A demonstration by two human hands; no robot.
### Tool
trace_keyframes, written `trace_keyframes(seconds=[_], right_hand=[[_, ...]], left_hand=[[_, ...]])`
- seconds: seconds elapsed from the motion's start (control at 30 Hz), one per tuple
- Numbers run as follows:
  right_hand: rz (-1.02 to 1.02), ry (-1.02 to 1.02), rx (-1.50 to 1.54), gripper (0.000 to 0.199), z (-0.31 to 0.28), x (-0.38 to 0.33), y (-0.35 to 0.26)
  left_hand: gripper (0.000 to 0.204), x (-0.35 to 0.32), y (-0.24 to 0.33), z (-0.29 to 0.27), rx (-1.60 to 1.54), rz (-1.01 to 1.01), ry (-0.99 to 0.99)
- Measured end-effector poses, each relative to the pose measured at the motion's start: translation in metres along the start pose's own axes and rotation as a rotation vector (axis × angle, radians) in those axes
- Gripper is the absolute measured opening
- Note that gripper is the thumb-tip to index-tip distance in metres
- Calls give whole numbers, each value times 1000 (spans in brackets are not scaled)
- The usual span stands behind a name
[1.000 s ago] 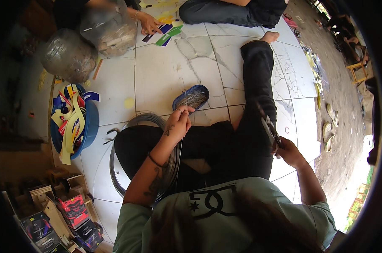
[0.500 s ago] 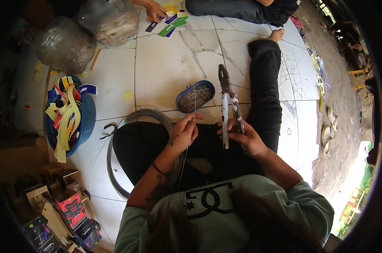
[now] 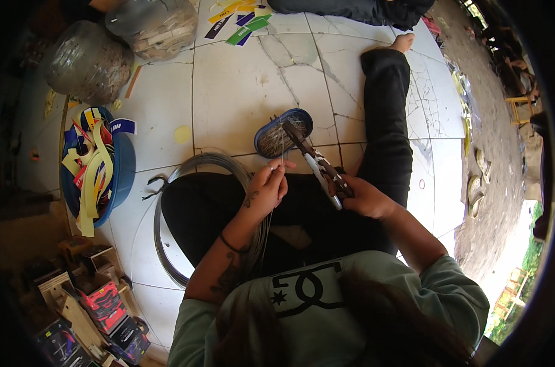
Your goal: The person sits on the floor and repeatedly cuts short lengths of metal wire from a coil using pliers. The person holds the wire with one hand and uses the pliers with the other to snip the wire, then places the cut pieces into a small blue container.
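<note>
My left hand point(image 3: 267, 187) is closed in a pinch on a thin metal wire point(image 3: 283, 145), which runs up past the fingers and down toward my lap. In my right hand point(image 3: 367, 198) are pliers point(image 3: 309, 152) with worn, patchy handles; the fingers wrap round them. Their dark jaws tilt up and left and meet the wire's upper part, over a blue oval tray point(image 3: 264, 129). Whether the jaws bite the wire is too small to tell. Many short wire pieces point(image 3: 275, 142) lie in the tray. A coil of wire point(image 3: 159, 227) rests around my left thigh.
To the left stands a blue tub point(image 3: 126, 177) of coloured strips. Two clear bulging containers point(image 3: 89, 64) are behind it, and small boxes point(image 3: 106, 306) sit at lower left. Flat coloured strips point(image 3: 248, 27) lie far off on the tiled floor point(image 3: 234, 79). Another person's dark-clothed leg point(image 3: 345, 13) is at the far edge.
My right hand has swung the pliers' jaws left and down, from upright to the wire. My left hand keeps its pinch. Another person's hand at the far strips has left the view.
</note>
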State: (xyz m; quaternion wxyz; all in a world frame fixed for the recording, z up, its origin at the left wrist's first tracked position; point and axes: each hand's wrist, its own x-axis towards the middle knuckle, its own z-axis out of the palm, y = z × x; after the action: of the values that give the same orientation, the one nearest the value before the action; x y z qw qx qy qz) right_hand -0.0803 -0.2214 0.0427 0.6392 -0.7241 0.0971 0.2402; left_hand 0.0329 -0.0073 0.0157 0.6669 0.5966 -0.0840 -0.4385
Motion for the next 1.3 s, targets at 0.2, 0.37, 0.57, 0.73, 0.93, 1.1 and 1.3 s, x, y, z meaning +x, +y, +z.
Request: trace_keyframes(seconds=[0.2,0.37,0.57,0.73,0.93,1.1,1.3], right_hand=[[-8,-57,-99,25,-5,3,-5],[-2,-68,-183,24,-6,4,-12],[-7,-61,-260,25,-7,6,-10],[156,-56,136,32,0,10,0],[292,-66,49,32,2,27,10],[325,45,-215,32,-2,41,17],[426,75,-183,28,13,56,20]], left_hand=[[27,-2,1,1,0,-36,12],[27,0,-2,3,86,1,15],[27,0,-7,1,186,38,45],[27,3,-9,0,226,88,75],[29,4,-4,1,168,-62,102],[24,-25,-2,6,173,-217,133],[21,-14,-13,7,435,-136,162]])
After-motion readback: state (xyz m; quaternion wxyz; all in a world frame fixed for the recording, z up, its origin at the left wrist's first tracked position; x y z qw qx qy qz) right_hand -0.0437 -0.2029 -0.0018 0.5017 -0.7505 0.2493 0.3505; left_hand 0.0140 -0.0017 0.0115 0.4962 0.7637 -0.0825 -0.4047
